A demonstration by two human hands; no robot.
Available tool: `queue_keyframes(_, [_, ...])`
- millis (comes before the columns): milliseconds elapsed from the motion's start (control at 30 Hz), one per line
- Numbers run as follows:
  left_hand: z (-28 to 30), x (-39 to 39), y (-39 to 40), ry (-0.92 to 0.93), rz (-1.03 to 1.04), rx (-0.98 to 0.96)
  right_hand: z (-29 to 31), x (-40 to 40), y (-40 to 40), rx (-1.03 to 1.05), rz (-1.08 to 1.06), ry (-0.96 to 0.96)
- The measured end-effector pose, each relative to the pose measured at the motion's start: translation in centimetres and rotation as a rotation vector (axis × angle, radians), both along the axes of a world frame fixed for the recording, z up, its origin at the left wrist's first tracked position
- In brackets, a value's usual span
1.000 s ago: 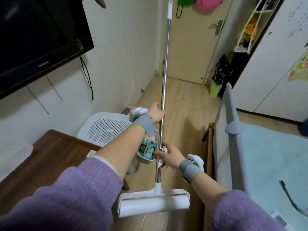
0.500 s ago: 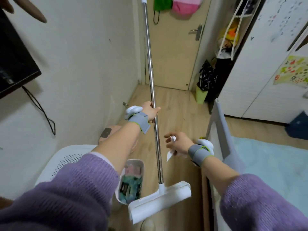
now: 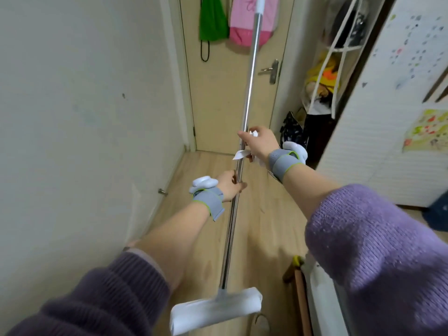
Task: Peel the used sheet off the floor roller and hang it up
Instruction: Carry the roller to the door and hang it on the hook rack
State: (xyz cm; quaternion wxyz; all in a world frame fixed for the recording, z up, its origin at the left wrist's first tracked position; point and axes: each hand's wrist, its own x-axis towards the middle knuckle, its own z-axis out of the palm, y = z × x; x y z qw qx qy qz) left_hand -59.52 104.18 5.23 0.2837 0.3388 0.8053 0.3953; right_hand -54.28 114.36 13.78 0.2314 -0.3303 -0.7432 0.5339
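The floor roller stands upright in front of me, its metal pole (image 3: 247, 98) rising to a white tip near the door. Its white roller head (image 3: 215, 311) hangs low over the wood floor, blurred. My left hand (image 3: 229, 185) grips the pole about halfway up. Higher on the pole, my right hand (image 3: 260, 143) is closed around crumpled white used sheet (image 3: 242, 154) and presses against the pole; a corner of the sheet sticks out below the fingers.
A closed door (image 3: 223, 98) with a handle (image 3: 271, 70) is ahead, with green and pink bags (image 3: 242, 23) hanging on it. A plain wall runs along the left. White cabinets (image 3: 388, 132) and a hanging organiser (image 3: 329, 69) stand on the right.
My view turned toward the door. My right hand, holding the crumpled sheet, rose from beside the pole up onto it above my left hand. The roller head swung lower.
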Motion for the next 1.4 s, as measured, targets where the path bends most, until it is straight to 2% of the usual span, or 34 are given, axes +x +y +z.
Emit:
queue_keyframes(67, [0.0,-2.7,3.3,0.016,-0.031,0.001,0.7,-2.9,3.8,0.053,0.02,-0.02])
queue_keyframes(167, [1.5,-9.6,10.4,-0.072,-0.077,-0.033,2.2,-9.4,12.4,0.126,0.032,-0.022])
queue_keyframes(233, [3.1,-13.4,12.2,-0.126,-0.124,-0.079,2.9,-11.5,15.1,0.149,0.055,-0.052])
queue_keyframes(267, [5.2,-17.7,16.4,-0.139,-0.084,-0.064,4.7,-15.0,19.3,0.154,0.066,-0.018])
queue_keyframes(300, [5.9,-19.4,17.2,-0.143,-0.042,-0.053,4.7,-15.8,20.4,0.18,0.061,-0.023])
queue_keyframes(467, [14.1,-27.8,24.6,-0.017,0.125,0.147,6.2,-23.2,26.8,0.266,0.13,-0.022])
queue_keyframes(567, [19.2,-33.8,31.5,0.01,0.188,0.339,8.2,-29.5,31.3,0.338,0.197,-0.021])
queue_keyframes(767, [28.1,-45.0,43.4,0.028,0.245,0.569,12.0,-41.7,40.7,0.477,0.213,0.034])
queue_keyframes(867, [30.7,-48.1,46.6,0.015,0.185,0.613,13.1,-44.9,44.5,0.53,0.21,-0.007])
queue_keyframes(967, [34.4,-53.3,52.2,0.13,0.123,0.664,15.0,-50.9,50.3,0.571,0.15,0.04])
queue_keyframes(1133, [40.9,-62.2,61.9,0.281,0.146,0.755,18.2,-59.4,58.8,0.61,0.174,0.042])
queue_keyframes(1300, [45.5,-68.0,66.3,0.352,0.154,0.807,23.1,-65.8,64.3,0.663,0.224,0.059])
queue_keyframes(1400, [48.0,-73.1,70.0,0.361,0.182,0.794,29.4,-70.7,69.7,0.499,0.256,0.213])
